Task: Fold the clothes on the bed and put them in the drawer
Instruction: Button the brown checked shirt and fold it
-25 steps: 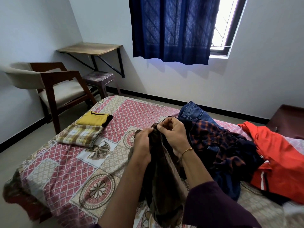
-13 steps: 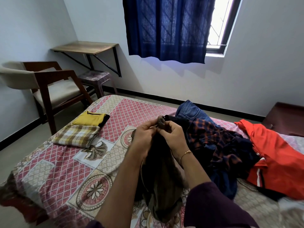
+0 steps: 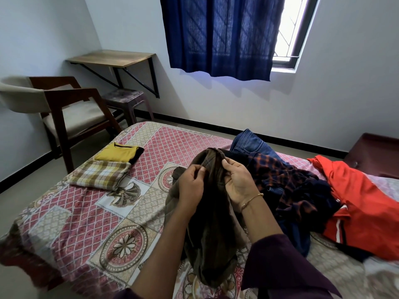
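Where clothes lie — patterned bed.

There are two hands, a left hand and a right hand. Both hold one brown shirt.

There is one bed. Two folded clothes lie on it: one yellow top and one checked cloth.

The messy pile has three clothes I can count: one pair of blue jeans, one dark checked shirt and one red top. More may hide under them.

There is one chair, one stool, one wall shelf, one blue curtain and one window.
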The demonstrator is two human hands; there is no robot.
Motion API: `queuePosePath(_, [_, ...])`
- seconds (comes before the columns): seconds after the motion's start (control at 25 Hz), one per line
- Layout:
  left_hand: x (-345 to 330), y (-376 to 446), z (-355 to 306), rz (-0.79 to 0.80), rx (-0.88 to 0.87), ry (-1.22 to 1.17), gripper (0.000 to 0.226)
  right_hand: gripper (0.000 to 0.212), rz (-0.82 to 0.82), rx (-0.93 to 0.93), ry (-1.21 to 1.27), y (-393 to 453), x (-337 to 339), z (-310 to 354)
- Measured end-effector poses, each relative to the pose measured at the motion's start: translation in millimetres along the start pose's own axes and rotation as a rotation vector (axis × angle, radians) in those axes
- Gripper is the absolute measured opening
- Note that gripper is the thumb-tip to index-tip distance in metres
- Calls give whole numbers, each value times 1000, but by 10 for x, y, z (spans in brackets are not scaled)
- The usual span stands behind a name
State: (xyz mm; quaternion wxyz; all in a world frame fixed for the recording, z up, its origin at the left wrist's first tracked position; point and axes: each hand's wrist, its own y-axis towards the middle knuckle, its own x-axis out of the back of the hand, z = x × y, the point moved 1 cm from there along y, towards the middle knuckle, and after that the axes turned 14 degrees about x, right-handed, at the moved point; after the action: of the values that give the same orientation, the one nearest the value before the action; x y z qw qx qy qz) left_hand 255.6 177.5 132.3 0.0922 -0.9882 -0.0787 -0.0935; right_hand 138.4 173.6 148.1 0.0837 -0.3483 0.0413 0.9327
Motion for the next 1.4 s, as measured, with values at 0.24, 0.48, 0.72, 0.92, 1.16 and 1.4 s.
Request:
queuePosePath(0.24, [-49,3,105,37,38,129,17,23,-36,-61,59,43,21,-91])
queuePosePath(0.48, [58,35,58,21,139,-73,30,18,-124,102,-169,32,-5,-121])
queuePosePath(0.72, [110,55,9,234,429,-423,27,39,-159,421,-759,76,11,-15])
queuePosePath(0.92, [165,79,11,314,459,-570,33,44,-107,588,-978,53,-25,61])
queuePosePath(1.16, [186,131,76,546,524,-770,41,18,260,288,-976,-16,-135,-16])
queuePosePath(1.4, [232,55,50,582,445,-672,62,25,278,189,-991,-20,-95,-106])
